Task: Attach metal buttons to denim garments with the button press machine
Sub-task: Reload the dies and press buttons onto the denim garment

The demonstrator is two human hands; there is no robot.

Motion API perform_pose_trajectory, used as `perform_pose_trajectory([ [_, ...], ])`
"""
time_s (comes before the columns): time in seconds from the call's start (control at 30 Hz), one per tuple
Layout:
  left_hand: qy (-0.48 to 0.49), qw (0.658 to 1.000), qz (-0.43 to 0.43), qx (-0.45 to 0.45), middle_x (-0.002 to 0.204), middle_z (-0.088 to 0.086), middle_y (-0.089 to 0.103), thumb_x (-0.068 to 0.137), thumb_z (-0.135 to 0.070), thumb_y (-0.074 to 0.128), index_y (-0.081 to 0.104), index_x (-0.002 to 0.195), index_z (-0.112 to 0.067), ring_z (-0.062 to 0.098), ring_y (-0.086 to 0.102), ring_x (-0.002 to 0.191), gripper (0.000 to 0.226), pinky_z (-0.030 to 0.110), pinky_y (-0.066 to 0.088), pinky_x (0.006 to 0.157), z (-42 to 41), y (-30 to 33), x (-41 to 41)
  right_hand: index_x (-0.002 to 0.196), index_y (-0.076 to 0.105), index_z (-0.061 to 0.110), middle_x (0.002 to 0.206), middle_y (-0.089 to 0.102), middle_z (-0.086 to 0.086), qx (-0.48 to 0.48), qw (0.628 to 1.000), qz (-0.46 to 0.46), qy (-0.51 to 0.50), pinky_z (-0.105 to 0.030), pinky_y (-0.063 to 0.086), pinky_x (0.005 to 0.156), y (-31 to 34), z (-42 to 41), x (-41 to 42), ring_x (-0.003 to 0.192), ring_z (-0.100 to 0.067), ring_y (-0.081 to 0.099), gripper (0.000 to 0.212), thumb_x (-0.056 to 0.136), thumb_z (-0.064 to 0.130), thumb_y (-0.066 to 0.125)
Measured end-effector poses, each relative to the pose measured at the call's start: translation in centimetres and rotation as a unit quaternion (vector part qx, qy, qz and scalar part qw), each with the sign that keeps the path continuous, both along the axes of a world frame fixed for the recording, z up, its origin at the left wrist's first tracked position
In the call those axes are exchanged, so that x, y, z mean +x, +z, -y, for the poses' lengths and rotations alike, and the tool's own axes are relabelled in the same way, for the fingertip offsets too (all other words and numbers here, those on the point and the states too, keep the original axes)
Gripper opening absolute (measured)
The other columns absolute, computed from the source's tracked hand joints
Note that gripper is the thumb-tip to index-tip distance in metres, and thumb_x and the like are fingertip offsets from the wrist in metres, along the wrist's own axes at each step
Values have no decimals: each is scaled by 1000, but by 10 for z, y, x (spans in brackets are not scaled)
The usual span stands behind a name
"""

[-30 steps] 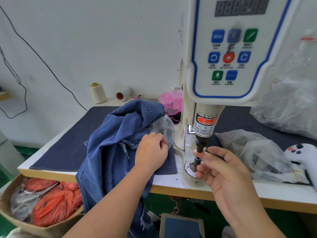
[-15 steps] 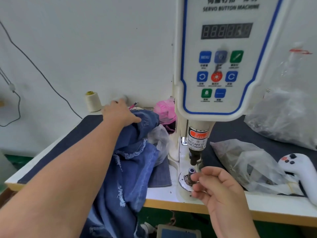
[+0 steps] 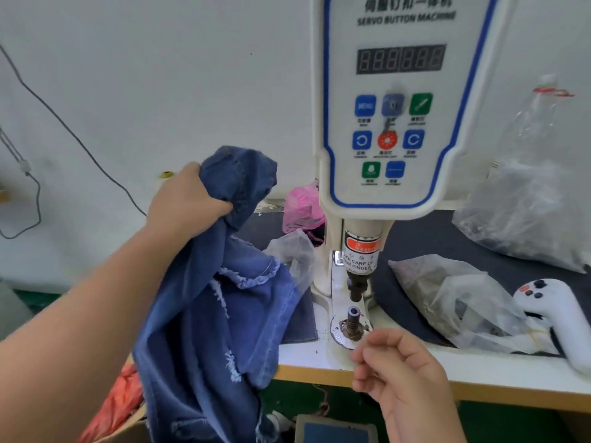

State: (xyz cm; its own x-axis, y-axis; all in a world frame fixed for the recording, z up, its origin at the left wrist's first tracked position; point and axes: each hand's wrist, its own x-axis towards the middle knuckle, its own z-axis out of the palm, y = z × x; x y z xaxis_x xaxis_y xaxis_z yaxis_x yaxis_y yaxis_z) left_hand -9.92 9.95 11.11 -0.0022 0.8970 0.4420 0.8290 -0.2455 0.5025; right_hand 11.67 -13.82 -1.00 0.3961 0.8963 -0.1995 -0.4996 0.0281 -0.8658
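As the left hand grips a bunched denim garment lifted left of the button press machine, apparently to feed it in, the right hand hovers near the lower die, fingers loosely curled, empty.

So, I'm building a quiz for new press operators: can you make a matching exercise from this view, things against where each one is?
Things:
1. denim garment
2. lower die post
3. white handheld controller
4. pink bag

Places:
A. behind the machine's column
B. far right, on the table
C. gripped by the left hand
D. under the press head, beyond the right hand

Pairs: 1-C, 2-D, 3-B, 4-A
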Motion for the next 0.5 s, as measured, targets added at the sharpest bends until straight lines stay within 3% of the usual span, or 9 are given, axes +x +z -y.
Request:
perform_pose_trajectory([
  [0.1, -15, 999, -29, 7, 80, -5, 62, 63, -30, 79, 58, 93, -24, 13, 57, 71, 37, 29, 38, 55, 37, 30, -20, 77, 62, -5, 61, 64, -23, 22, 1000, 1, 5, -28, 48, 38, 2, 6, -6, 42, -21, 55, 22, 83, -23, 52],
  [0.2, -34, 999, -24, -21, 79, -4, 68, 58, -29, 83, 64, 90, -26, 11, 61, 71, 37, 29, 45, 59, 80, 57, -36, 79, 63, -4, 63, 65, -24, 42, 999, 14, 13, -28, 50, 40, 7, 11, -10, 44, -21, 56, 21, 83, -22, 53],
  [0.27, -75, 996, 26, -40, 74, -12, 72, 42, -39, 84, 69, 86, -36, 4, 67, 68, 46, 30, 51, 63, 114, 72, -42, 77, 66, -1, 65, 65, -24, 61, 998, 22, 28, -28, 50, 42, 12, 15, -13, 46, -22, 57, 23, 82, -20, 55],
  [0.33, -111, 991, 60, -41, 62, -28, 67, 30, -36, 91, 71, 73, -44, -5, 66, 59, 48, 21, 51, 52, 143, 79, -48, 71, 71, 6, 67, 67, -22, 90, 994, 39, 49, -28, 51, 46, 18, 19, -18, 50, -22, 59, 24, 79, -14, 61],
  [0.43, -181, 980, 45, -71, 46, -21, 60, 45, 0, 90, 66, 51, -29, -3, 61, 47, 38, 1, 41, 46, 159, 66, -63, 79, 77, 18, 77, 71, -16, 135, 983, 91, 81, -26, 53, 55, 28, 23, -27, 65, -20, 66, 11, 69, 15, 79],
  [0.47, -205, 972, 63, -98, 46, -14, 62, 50, 14, 87, 66, 42, -22, -6, 59, 44, 43, 2, 41, 44, 167, 65, -61, 86, 78, 22, 84, 73, -12, 154, 979, 104, 89, -27, 54, 59, 33, 25, -31, 73, -18, 68, 20, 68, 28, 83],
  [0.5, -266, 949, 87, -146, 49, -7, 65, 53, 16, 86, 70, 45, -13, -7, 61, 46, 34, 5, 44, 43, 175, 60, -59, 97, 77, 28, 95, 75, -8, 167, 974, 113, 101, -29, 56, 66, 34, 26, -32, 85, -17, 70, 35, 67, 45, 81],
])
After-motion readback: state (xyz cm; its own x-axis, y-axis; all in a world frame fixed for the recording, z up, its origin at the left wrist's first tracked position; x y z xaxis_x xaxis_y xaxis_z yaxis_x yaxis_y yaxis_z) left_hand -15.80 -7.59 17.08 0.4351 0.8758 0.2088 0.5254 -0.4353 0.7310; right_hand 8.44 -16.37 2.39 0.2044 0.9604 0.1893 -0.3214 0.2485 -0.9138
